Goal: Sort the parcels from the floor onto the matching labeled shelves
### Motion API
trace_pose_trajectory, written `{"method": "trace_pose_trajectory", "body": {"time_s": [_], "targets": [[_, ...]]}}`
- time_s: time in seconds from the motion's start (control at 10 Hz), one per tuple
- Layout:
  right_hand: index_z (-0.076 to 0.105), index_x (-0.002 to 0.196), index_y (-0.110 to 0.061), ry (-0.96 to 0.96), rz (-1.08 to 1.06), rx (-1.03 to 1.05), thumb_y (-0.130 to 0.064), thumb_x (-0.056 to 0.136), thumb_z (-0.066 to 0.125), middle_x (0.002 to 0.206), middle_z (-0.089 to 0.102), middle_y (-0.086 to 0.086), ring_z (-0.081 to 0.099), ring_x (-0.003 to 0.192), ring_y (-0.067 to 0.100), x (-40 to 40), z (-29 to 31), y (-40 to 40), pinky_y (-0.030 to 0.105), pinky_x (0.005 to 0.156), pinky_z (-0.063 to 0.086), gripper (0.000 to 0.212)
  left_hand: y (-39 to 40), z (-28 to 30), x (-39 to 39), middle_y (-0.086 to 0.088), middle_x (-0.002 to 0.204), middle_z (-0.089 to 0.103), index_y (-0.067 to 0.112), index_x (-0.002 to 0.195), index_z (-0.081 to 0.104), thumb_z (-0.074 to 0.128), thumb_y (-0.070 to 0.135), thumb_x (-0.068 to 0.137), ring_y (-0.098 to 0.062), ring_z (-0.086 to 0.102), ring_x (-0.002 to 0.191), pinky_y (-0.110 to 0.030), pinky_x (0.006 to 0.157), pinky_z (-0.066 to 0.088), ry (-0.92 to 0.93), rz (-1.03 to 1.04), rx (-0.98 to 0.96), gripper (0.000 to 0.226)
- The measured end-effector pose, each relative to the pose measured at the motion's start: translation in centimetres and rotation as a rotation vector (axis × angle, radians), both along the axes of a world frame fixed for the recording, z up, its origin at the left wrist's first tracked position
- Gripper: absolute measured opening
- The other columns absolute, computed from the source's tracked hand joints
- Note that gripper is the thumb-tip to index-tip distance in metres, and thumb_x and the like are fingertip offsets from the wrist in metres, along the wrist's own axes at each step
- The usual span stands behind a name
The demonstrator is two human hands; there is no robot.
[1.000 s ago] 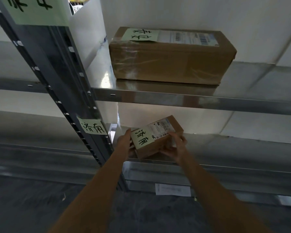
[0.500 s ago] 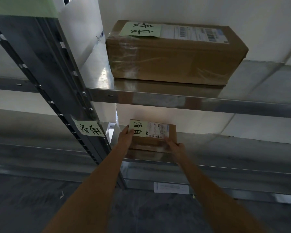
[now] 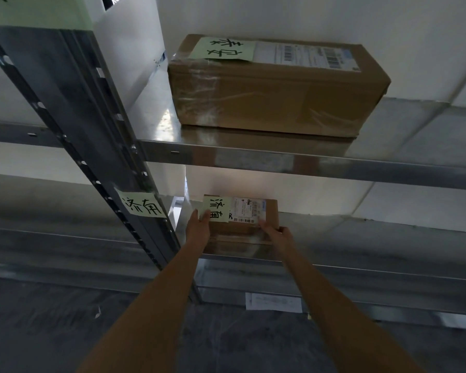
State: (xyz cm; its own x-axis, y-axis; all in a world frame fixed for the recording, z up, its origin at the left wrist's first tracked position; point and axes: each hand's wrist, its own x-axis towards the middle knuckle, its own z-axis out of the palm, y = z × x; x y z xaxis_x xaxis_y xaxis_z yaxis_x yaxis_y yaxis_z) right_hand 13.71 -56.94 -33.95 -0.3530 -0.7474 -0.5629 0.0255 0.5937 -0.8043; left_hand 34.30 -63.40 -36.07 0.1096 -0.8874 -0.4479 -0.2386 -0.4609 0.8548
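the small parcel (image 3: pixel 242 220), gripped at both ends by the left hand (image 3: pixel 199 228) and right hand (image 3: pixel 279 235), sits near the lower shelf (image 3: pixel 361 267) lip and could be tipped off if released carelessly.

The small parcel (image 3: pixel 253 224) is brown cardboard with a pale green note (image 3: pixel 215 211) in black handwriting and a white label (image 3: pixel 249 211) printed with black barcodes. The big parcel (image 3: pixel 277 90) is the same brown, under glossy clear tape, with its own green note (image 3: pixel 225 48) and white label (image 3: pixel 304 55). The shelves (image 3: pixel 307 162) are silver-grey metal. The post tag (image 3: pixel 141 207) is pale green with black characters. The floor (image 3: pixel 38 332) is dark grey.
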Motion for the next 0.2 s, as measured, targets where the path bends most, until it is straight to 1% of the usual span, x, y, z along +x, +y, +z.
{"method": "trace_pose_trajectory", "body": {"time_s": [0.1,0.2], "targets": [[0.056,0.14,0.001,-0.034,0.008,-0.056,-0.051,0.084,0.079,0.13,0.066,0.013,0.061,0.11,0.025,-0.2,0.1,0.1,0.035,0.098,0.049,0.079,0.5,0.0,0.1,-0.015,0.14,0.056,0.008,0.147,0.036,0.041,0.052,0.1,-0.035,0.054,0.127,-0.052,0.107,0.045,-0.061,0.029,-0.038,0.064],[0.052,0.143,-0.001,-0.053,0.011,-0.099,-0.077,0.051,0.085,0.137,0.065,0.015,0.064,0.119,0.029,-0.7,-1.0,-0.1,0.042,0.106,0.051,0.124,1.4,0.8,0.3,-0.016,0.134,0.059,0.003,0.143,0.042,0.043,0.041,0.103,-0.034,0.056,0.122,-0.044,0.104,0.047,-0.153,0.024,-0.095,0.055]]}}
